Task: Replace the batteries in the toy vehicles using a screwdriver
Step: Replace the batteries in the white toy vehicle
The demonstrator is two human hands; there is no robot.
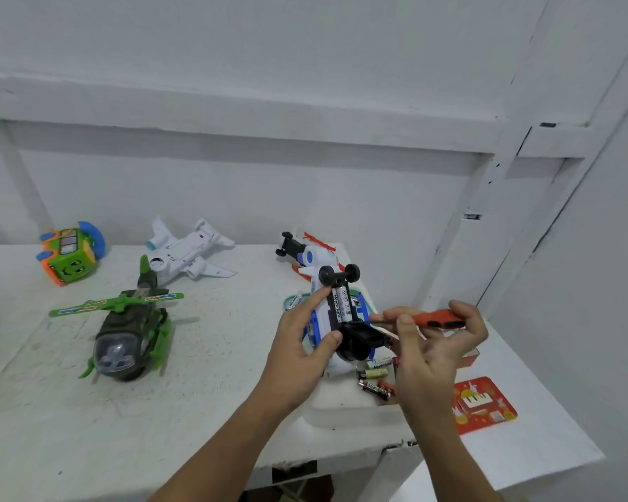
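Note:
A white and blue toy helicopter (321, 322) lies belly-up at the right of the table, its black wheels on top. Its battery bay shows black batteries (339, 307) inside. My left hand (303, 351) grips the toy's body, thumb against the black battery cover (364, 335), forefinger stretched toward the batteries. My right hand (432, 351) holds an orange-handled screwdriver (437, 318), its dark shaft pointing left at the cover. Loose batteries (374, 384) lie on the table under my hands.
A green camouflage helicopter (127, 336) stands at the left. Behind it lie a white toy plane (191, 255) and a green and orange toy bus (69, 257). A red card (483, 403) lies at the right, near the table's front corner.

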